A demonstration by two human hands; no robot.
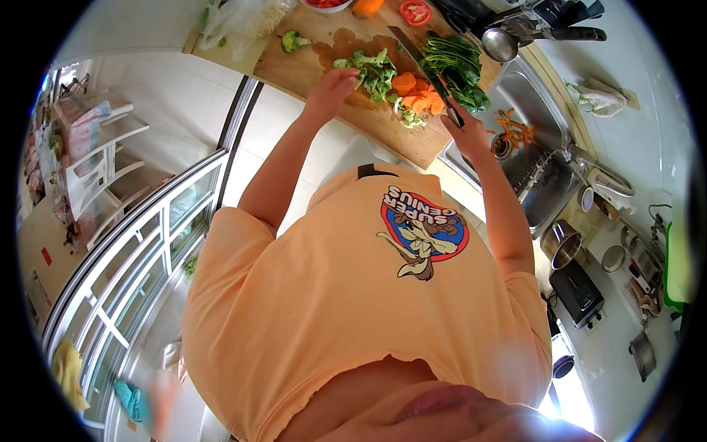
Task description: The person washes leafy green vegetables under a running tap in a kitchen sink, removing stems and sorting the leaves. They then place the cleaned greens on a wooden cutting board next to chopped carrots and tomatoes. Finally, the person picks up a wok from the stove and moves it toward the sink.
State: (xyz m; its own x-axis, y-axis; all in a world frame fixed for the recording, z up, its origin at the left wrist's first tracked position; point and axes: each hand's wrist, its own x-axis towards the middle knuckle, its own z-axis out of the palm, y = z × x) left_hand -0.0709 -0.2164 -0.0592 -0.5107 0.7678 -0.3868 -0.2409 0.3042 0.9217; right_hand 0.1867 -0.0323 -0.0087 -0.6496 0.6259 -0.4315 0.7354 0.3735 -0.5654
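Note:
My right hand (pixel 467 130) grips the handle of a kitchen knife (pixel 420 62), whose long dark blade points away from me across the wooden cutting board (pixel 406 141). Under and beside the blade lie sliced carrots (pixel 420 96) and a bunch of leafy greens (pixel 455 66). My left hand (pixel 331 94) is at the near left edge of a pile of chopped pale green vegetable (pixel 377 74), its fingertips beside the pieces and slightly apart. A smaller heap of pale green pieces (pixel 409 117) sits nearer to me. One broccoli floret (pixel 293 41) stands apart at left.
At the far edge are a cut tomato (pixel 415 11), a carrot piece (pixel 365 8), a bowl (pixel 327 5) of red pieces and a plastic bag (pixel 237 27). Right of the board, the steel sink (pixel 544 105) holds orange peelings (pixel 513 128). A ladle (pixel 500 45) hangs over the board's right side.

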